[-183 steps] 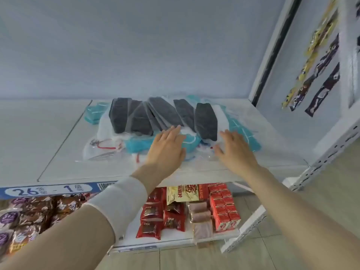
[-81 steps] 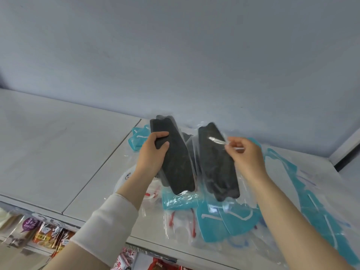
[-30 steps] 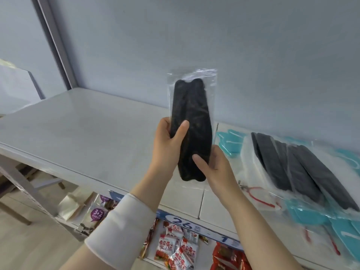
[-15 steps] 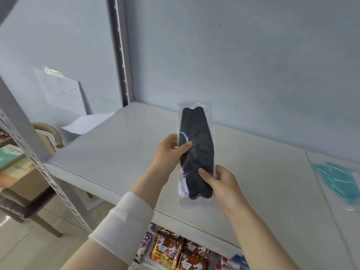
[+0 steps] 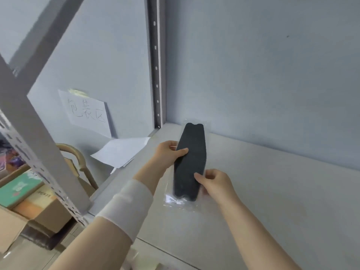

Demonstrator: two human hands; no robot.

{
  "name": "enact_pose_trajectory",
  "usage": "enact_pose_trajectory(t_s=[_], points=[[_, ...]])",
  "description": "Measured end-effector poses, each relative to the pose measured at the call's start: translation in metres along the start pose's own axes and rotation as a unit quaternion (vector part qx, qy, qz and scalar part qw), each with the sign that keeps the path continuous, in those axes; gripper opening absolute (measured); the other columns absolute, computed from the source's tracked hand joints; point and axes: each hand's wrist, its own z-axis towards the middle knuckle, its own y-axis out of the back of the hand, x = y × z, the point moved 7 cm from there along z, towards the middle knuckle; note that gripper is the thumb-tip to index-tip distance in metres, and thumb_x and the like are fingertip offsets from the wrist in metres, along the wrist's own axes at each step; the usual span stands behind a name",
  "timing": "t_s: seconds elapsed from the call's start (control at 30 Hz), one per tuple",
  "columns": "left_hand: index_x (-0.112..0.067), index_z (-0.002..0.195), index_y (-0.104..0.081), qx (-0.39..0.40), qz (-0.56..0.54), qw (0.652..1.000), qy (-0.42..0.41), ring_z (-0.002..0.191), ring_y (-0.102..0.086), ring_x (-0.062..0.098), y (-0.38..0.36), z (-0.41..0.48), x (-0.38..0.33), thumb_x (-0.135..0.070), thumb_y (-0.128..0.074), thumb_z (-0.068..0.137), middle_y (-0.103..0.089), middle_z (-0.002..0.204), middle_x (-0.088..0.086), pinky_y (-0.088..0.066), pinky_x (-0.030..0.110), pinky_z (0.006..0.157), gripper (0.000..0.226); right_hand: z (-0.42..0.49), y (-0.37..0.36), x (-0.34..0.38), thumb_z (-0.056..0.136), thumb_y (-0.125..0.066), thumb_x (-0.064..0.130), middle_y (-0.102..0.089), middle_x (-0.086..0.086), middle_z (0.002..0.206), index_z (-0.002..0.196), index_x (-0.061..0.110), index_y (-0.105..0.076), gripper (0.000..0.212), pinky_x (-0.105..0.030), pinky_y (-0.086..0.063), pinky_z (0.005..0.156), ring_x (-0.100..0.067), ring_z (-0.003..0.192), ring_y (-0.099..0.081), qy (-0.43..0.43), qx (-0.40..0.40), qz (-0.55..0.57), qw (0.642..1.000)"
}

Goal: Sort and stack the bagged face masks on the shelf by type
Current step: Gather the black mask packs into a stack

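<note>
Between the fingers, left hand [image 5: 167,152] pinching its upper edge, right hand [image 5: 216,182] its lower, the bagged black mask [image 5: 191,162] lies along the shelf [image 5: 276,195]; no pile lies beneath them, so sorting seems barely begun

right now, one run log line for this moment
phase: placing | item: bagged black mask | left hand: grips left edge | right hand: pinches lower edge | where: shelf left end, contact unclear
</note>
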Motion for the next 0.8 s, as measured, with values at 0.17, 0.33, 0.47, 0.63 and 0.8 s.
enact_pose_trajectory(t_s=[0.17, 0.33, 0.47, 0.63, 0.8], points=[[-0.009, 0.108, -0.057, -0.031, 0.154, 0.988, 0.0, 0.096, -0.062, 0.022, 0.037, 0.061, -0.007, -0.028, -0.072, 0.081, -0.063, 0.099, 0.002, -0.048, 0.03, 0.081, 0.037, 0.041, -0.039, 0.035, 0.084, -0.065, 0.032, -0.061, -0.008, 0.074, 0.074, 0.008, -0.06, 0.026, -0.031, -0.046, 0.068, -0.027, 0.072, -0.059, 0.015, -0.061, -0.149, 0.987], [-0.016, 0.066, -0.052, -0.014, 0.233, 0.972, -0.008, 0.068, -0.052, 0.016, 0.042, 0.092, -0.003, -0.027, -0.069, 0.082, -0.052, 0.065, -0.004, -0.038, 0.021, 0.056, 0.026, 0.063, -0.058, 0.037, 0.085, -0.06, 0.041, -0.046, -0.002, 0.066, 0.068, 0.011, -0.043, 0.038, -0.024, -0.026, 0.047, -0.025, 0.065, -0.045, -0.035, -0.102, -0.236, 0.966], [-0.013, 0.056, -0.043, -0.001, 0.284, 0.959, -0.001, 0.054, -0.042, 0.014, 0.029, 0.098, 0.006, -0.028, -0.068, 0.082, -0.046, 0.058, 0.001, -0.034, 0.024, 0.051, 0.039, 0.064, -0.052, 0.03, 0.087, -0.057, 0.042, -0.049, -0.004, 0.077, 0.078, 0.012, -0.043, 0.034, -0.024, -0.029, 0.052, -0.026, 0.073, -0.045, -0.064, -0.137, -0.265, 0.952], [-0.012, 0.053, -0.037, -0.026, 0.33, 0.943, -0.023, 0.057, -0.044, 0.019, 0.032, 0.101, 0.002, -0.029, -0.065, 0.084, -0.042, 0.057, 0.002, -0.033, 0.025, 0.049, 0.045, 0.064, -0.057, 0.041, 0.089, -0.055, 0.042, -0.061, -0.008, 0.1, 0.084, 0.013, -0.05, 0.03, -0.027, -0.035, 0.065, -0.027, 0.082, -0.053, -0.043, -0.158, -0.303, 0.939], [-0.006, 0.087, -0.06, -0.047, 0.432, 0.9, -0.031, 0.101, -0.055, 0.028, 0.039, 0.097, -0.006, -0.042, -0.059, 0.086, -0.059, 0.098, 0.009, -0.045, 0.031, 0.072, 0.035, 0.063, -0.062, 0.051, 0.089, -0.054, 0.046, -0.05, -0.01, 0.117, 0.111, 0.008, -0.055, 0.043, -0.031, -0.044, 0.076, -0.029, 0.101, -0.056, -0.024, -0.162, -0.311, 0.936]])
